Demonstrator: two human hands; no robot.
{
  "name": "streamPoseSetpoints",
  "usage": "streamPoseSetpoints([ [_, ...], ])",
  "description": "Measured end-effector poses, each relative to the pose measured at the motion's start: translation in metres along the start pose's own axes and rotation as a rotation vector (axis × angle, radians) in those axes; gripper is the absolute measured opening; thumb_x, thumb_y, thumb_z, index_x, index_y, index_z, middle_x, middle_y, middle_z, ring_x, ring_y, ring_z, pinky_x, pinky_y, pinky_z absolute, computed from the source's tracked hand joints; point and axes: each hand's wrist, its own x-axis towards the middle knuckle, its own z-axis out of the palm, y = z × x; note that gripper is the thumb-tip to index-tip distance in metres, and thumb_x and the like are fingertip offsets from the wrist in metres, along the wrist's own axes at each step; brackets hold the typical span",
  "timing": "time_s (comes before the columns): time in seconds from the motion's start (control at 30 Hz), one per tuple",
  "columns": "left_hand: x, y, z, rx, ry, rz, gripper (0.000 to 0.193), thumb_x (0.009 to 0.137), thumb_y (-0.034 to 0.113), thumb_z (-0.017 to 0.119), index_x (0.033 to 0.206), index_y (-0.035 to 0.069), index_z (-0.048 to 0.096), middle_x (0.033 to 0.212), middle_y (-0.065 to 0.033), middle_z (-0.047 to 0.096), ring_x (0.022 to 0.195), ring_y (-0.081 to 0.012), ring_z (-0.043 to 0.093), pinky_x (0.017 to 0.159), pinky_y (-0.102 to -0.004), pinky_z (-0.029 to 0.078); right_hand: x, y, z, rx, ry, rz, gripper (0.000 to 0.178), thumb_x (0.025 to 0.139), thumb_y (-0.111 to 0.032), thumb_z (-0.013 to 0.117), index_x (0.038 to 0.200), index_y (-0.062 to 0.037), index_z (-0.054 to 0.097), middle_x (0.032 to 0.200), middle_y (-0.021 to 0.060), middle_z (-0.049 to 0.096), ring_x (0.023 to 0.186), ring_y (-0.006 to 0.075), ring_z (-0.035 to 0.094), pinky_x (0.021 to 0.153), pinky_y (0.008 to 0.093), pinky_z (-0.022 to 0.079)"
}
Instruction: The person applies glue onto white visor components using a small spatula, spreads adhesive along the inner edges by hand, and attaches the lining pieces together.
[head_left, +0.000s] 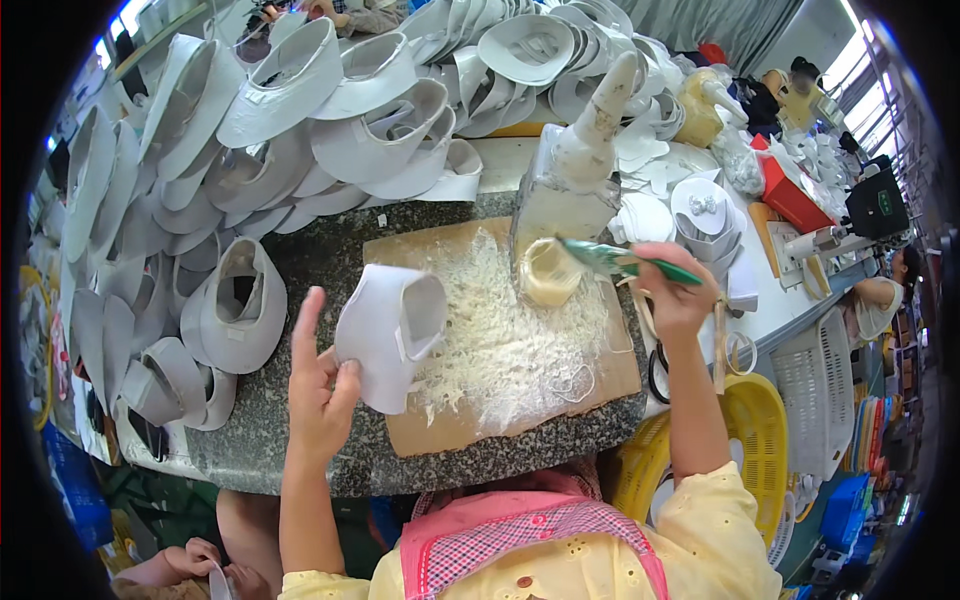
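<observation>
My left hand pinches the edge of a white sun visor between thumb and fingers, its index finger pointing up. The visor is held tilted above the left part of a brown board crusted with dried, whitish glue. A brush with a green handle is gripped in my right hand. Its bristles, slightly blurred, reach to the round mouth of a glue-caked container holding pale yellow glue. Whether they touch the glue I cannot tell.
Stacked white visors crowd the left and back of the speckled stone table. To the right stand a yellow plastic basket, a white crate and a red box. Another person's hands hold a white piece at lower left.
</observation>
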Motion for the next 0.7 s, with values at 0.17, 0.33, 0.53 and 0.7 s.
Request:
streamPoseSetpoints([
  [0.17,0.006,-0.011,-0.008,0.275,-0.102,0.007,0.028,0.07,-0.002,0.04,0.095,-0.002,0.052,0.069,-0.0006,0.051,0.06,-0.0042,0.044,0.055,-0.0182,0.037,-0.022,0.031,-0.02,0.215,0.066,0.154,0.011,0.073,0.001,0.051,0.083,-0.0002,0.057,0.07,0.0052,0.058,0.06,0.0088,0.053,0.049,0.0176,0.04],
  [0.33,0.026,-0.003,-0.012,0.329,-0.159,-0.034,0.026,0.07,0.001,0.04,0.093,-0.002,0.05,0.062,-0.0061,0.049,0.057,-0.0074,0.044,0.053,-0.0203,0.037,-0.033,0.013,-0.009,0.105,-0.172,0.411,0.01,0.071,0.0,0.055,0.08,-0.0002,0.058,0.069,0.0049,0.057,0.057,0.0069,0.051,0.047,0.0172,0.038],
  [0.53,0.066,0.018,-0.004,0.546,-0.235,0.0,0.027,0.071,0.006,0.04,0.096,0.0,0.048,0.068,-0.0163,0.052,0.057,-0.0191,0.052,0.055,-0.0273,0.04,-0.028,0.012,0.077,0.028,-0.394,-0.356,0.023,0.059,0.003,0.058,0.078,-0.0095,0.06,0.071,0.0056,0.056,0.058,0.0177,0.053,0.048,0.0246,0.041],
  [0.7,0.083,0.02,0.008,0.757,-0.312,0.018,0.024,0.07,0.007,0.04,0.092,0.001,0.047,0.075,-0.0203,0.053,0.072,-0.0336,0.052,0.062,-0.0372,0.041,-0.026,0.037,0.114,-0.273,-0.368,-0.592,0.023,0.058,-0.003,0.056,0.08,-0.0106,0.058,0.069,0.0036,0.054,0.057,0.0178,0.052,0.046,0.0272,0.04],
])
